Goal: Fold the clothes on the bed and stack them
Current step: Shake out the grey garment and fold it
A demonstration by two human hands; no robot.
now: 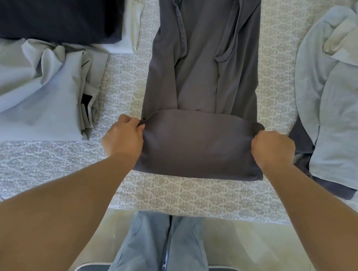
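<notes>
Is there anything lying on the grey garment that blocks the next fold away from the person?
Nothing visible does. Both hands, left and right, grip the folded end of the grey garment; its far part lies flat and bare on the bed.

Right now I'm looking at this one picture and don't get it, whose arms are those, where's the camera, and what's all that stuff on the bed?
The camera sits on a person's head, looking down, so the arms are their own. No machine here. The left hand and right hand each grip one side of a dark grey garment stretched along the patterned bedspread, with its near end folded over. On the left lie pale blue folded clothes and a dark navy item beyond them. On the right sits a loose pile of light clothes.
</notes>
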